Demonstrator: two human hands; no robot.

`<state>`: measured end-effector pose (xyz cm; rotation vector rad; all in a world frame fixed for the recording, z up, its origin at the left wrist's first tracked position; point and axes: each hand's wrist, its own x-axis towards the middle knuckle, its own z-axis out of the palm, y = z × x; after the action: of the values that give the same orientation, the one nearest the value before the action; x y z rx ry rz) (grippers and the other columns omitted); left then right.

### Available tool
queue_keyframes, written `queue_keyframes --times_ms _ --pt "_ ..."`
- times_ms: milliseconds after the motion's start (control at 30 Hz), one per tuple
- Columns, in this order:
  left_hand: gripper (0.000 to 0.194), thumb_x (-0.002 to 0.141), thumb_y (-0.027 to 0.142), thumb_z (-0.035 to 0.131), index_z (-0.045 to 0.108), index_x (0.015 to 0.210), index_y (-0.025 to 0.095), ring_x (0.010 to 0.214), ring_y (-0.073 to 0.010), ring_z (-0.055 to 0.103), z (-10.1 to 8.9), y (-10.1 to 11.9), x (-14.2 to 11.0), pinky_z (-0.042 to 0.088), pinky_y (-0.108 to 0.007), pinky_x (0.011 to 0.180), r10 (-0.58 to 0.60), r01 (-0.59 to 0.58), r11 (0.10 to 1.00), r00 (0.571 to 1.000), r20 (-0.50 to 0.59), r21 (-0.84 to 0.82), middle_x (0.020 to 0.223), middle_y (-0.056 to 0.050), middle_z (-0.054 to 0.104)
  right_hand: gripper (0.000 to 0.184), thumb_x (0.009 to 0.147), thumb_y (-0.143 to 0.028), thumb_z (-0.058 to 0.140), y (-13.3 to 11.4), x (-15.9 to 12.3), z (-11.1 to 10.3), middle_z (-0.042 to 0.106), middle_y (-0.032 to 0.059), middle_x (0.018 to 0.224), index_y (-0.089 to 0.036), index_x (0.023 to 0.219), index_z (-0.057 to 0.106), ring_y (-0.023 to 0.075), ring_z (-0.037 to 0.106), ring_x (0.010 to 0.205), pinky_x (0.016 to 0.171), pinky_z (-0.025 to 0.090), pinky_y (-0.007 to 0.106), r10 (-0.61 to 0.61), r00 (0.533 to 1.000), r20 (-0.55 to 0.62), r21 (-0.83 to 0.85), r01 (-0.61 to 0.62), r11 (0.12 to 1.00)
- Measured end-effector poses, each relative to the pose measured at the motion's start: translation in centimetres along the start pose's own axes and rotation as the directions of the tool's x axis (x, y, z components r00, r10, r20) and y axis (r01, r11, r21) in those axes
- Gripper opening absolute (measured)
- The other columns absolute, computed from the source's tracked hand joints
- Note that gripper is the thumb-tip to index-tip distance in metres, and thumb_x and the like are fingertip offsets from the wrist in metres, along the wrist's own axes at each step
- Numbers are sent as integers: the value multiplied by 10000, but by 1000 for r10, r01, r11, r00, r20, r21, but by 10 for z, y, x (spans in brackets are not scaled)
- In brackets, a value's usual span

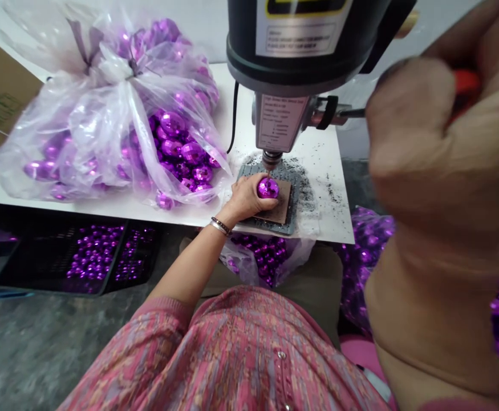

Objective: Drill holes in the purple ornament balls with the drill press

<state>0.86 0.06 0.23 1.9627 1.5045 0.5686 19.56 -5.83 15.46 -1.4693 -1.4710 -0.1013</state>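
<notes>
The left hand pinches a shiny purple faceted ball between thumb and fingers, on a flat brown square board directly below the thin drill bit of a black and grey drill press. The fingers of the right hand curl around the press's red-knobbed lever. Whether the tip has entered the ball or only meets its top, I cannot tell.

Good work here likely depends on a firm, level pinch low on the ball's sides, since a round, glossy thing could roll or spin under the bit. The thumb and fingertips are best kept well below the tip, and the lever pulled smoothly, without a jerk. Dark shavings litter the white bench around the board; grit beneath the ball could unsettle it.
</notes>
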Motion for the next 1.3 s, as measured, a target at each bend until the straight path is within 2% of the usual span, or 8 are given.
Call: queue_keyframes --times_ms 100,233,400,600,700,833,1033,1300 --pt "631 669 304 874 680 1261 204 1138 -357 637 1 0 0 467 -534 1074 -4 4 1000 1000 -8 -5 1121 -89 733 333 977 -371 412 4 -17 7 608 19 972 -122 1004 631 -3 477 824 817 400 197 -277 960 -29 -119 272 955" --pt "630 682 315 867 671 1272 222 1185 -366 608 3 1 -1 447 -537 1091 -7 8 1000 1000 -18 21 1162 -79 727 301 1008 -356 393 8 -32 13 543 9 872 -123 902 551 -27 464 797 765 401 148 -342 935 -89 -98 334 938" --pt "626 707 318 851 665 1295 215 1195 -360 600 3 1 -2 447 -506 1088 -6 7 999 1000 -17 35 1183 -79 720 222 1011 -299 400 13 -42 16 529 7 854 -143 926 533 -20 431 738 699 298 203 -387 916 -103 -91 379 921" --pt "605 724 318 838 671 1294 207 1185 -345 612 2 0 -3 453 -481 1080 8 -8 1000 1000 -12 30 1187 -78 724 135 984 -231 418 22 -41 27 466 2 791 -142 894 467 3 389 713 659 238 233 -537 826 -172 -139 520 843" --pt "610 723 321 834 670 1300 207 1188 -335 622 3 -3 -2 459 -468 1078 19 -18 1000 1000 -25 13 1188 -76 730 135 971 -237 452 26 -46 34 430 3 769 -141 878 467 12 375 715 665 261 222 -544 809 -222 -160 521 839" --pt "621 706 308 848 677 1293 198 1143 -322 651 5 -5 -1 475 -451 1058 27 -27 1000 999 -41 -6 1163 -79 743 125 967 -237 484 28 -57 41 445 3 783 -138 892 492 4 410 741 696 272 210 -478 841 -255 -123 462 878" --pt "613 702 333 859 686 1277 206 1124 -316 659 7 -5 -1 476 -453 1047 24 -26 999 998 -54 -36 1132 -76 746 88 953 -216 500 31 -64 50 467 1 809 -142 906 488 -4 453 753 693 279 212 -446 837 -317 -80 444 892" --pt "551 715 342 859 705 1226 206 1117 -320 647 8 -3 -4 480 -435 1016 26 -25 1000 997 -79 7 1118 -70 743 144 959 -223 462 39 -70 67 414 3 752 -129 852 446 -7 426 728 674 272 182 -467 782 -413 8 516 857"
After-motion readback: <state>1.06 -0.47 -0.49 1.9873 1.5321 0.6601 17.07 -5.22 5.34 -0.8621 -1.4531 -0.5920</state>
